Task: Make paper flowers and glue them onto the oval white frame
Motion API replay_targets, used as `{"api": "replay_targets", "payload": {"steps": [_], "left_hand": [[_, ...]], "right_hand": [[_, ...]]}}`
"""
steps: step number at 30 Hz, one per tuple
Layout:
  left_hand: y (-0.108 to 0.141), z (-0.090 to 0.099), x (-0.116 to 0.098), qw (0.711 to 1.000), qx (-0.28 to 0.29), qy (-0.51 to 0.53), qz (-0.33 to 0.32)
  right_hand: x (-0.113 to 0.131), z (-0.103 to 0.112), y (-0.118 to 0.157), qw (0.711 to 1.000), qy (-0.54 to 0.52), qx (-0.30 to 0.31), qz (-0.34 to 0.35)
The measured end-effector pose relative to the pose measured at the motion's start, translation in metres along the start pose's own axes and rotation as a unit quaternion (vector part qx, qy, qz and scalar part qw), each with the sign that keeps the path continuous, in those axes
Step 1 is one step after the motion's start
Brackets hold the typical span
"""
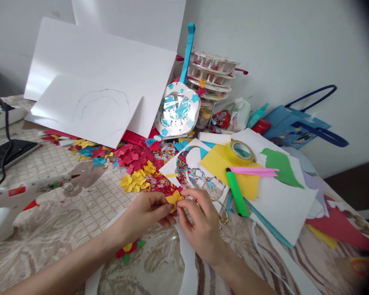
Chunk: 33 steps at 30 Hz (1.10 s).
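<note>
Between both hands is a small paper flower (174, 198), yellow on top with red paper showing behind it. My left hand (147, 211) pinches its left side between thumb and fingers. From the right, my right hand (199, 219) grips its edge with fingertips pressed together. Under the hands lies a white paper ring (186, 262), partly hidden by the arms. A red and yellow flower with green leaves (129, 248) rests on the ring's left part. Just beyond the hands are piles of yellow paper flowers (135, 181) and red paper flowers (135, 157).
A hot glue gun (6, 205) lies at left near a phone (15, 153). At right are a green marker (237, 194), a tape roll (241, 150), scissors (224, 215) and coloured paper (213, 164). White boards (101, 53), a decorated round piece (178, 108) and a blue bag (295, 123) stand behind.
</note>
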<state>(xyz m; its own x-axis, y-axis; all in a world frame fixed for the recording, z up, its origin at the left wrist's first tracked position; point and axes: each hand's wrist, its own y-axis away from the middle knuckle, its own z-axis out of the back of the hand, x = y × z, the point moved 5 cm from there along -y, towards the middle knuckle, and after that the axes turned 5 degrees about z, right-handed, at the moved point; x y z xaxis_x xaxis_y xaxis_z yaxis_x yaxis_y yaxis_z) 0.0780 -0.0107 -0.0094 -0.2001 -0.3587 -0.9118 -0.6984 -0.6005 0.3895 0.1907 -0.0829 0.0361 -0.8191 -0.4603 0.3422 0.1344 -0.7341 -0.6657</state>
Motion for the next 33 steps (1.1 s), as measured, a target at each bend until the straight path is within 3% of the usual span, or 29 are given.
{"api": "replay_targets", "payload": {"steps": [7,12,17,25,33], "left_hand": [[0.001,-0.001,-0.004,1.0,0.003,0.019,0.018],[0.002,-0.003,-0.005,0.998,0.019,0.03,0.043],[0.003,-0.003,-0.006,0.999,0.021,0.01,0.037],[0.002,-0.003,-0.006,0.998,0.007,-0.056,0.004],[0.003,-0.004,-0.007,0.999,0.021,-0.005,0.032]], "right_hand": [[0.0,0.002,-0.001,0.999,-0.035,0.008,-0.017],[-0.01,0.013,-0.005,0.991,-0.095,-0.021,-0.092],[-0.019,0.013,-0.007,0.978,-0.149,0.016,-0.146],[-0.014,0.008,-0.008,0.976,-0.158,0.035,-0.147],[-0.015,0.008,-0.007,0.974,-0.163,0.028,-0.152]]}}
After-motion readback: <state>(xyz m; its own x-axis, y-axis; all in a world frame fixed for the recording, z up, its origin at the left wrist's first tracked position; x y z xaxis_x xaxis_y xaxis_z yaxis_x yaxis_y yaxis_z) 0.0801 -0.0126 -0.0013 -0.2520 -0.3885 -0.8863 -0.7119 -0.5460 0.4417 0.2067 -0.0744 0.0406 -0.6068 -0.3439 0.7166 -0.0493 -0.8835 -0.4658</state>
